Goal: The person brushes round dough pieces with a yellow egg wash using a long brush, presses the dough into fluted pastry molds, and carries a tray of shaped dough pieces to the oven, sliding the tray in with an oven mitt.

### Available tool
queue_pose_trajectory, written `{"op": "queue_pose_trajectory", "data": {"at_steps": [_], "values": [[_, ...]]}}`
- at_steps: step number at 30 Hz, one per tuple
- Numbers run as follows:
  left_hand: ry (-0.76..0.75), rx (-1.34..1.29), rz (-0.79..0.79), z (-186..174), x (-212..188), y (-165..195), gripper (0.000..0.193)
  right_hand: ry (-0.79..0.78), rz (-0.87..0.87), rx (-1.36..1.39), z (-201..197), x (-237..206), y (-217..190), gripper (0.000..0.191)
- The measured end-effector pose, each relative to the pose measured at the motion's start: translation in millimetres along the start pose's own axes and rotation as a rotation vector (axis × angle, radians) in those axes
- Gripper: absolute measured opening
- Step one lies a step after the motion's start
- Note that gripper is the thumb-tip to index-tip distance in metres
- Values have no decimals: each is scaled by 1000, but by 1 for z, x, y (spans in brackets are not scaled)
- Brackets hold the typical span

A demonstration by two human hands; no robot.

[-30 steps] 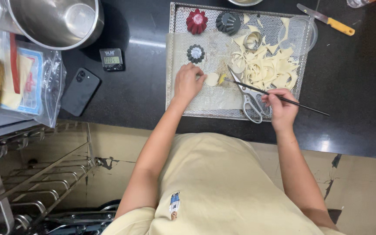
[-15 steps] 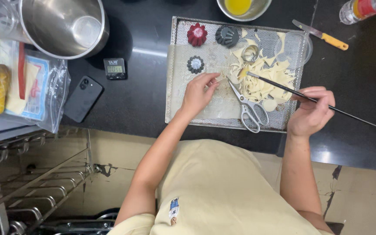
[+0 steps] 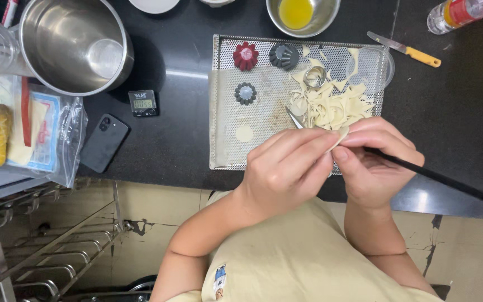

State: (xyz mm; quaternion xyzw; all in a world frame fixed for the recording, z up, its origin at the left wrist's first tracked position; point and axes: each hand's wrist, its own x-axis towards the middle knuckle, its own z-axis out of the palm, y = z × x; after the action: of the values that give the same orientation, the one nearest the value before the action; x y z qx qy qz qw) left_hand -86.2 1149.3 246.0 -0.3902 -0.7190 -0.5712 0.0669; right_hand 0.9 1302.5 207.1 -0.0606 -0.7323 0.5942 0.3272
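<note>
Dough piece [image 3: 342, 134] now lifted off the tray [image 3: 226, 134] — pinched between left hand [image 3: 286, 168] fingertips and right hand [image 3: 373, 162], which also grips the black stick [image 3: 448, 182]; both hands have drawn in from the scrap pile [image 3: 331, 106], scissors [image 3: 294, 118] left lying.

On the perforated tray [image 3: 225, 112], the left half lies mostly bare, broken only by three fluted moulds [image 3: 246, 93]. Dough scraps [image 3: 331, 106] and a ring cutter [image 3: 314, 76] crowd its right. The dark counter [image 3: 454, 106] right of it lies open up to the knife [image 3: 406, 51].
</note>
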Motion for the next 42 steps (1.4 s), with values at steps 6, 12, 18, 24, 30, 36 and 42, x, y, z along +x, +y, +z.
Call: {"op": "queue_pose_trajectory", "data": {"at_steps": [6,12,18,24,30,36,42], "values": [[-153,-259,-156,-11,-1,3,22,16,58,-76,0,14,-25,21],[-88,-278,-139,-10,1,3,19,-20,106,-47,0,18,-43,20],[-74,-254,-124,-11,2,5,19,-33,121,-82,1,18,-49,18],[-71,-226,-126,-13,2,5,19,-45,114,-96,1,19,-49,19],[-72,-218,-117,-16,8,8,20,-35,115,-114,1,18,-47,22],[-65,-301,-199,-14,0,2,23,-69,121,-120,13,27,-57,22],[-30,-591,-769,27,-29,-105,23,-123,-29,-244,6,30,-5,39]]}}
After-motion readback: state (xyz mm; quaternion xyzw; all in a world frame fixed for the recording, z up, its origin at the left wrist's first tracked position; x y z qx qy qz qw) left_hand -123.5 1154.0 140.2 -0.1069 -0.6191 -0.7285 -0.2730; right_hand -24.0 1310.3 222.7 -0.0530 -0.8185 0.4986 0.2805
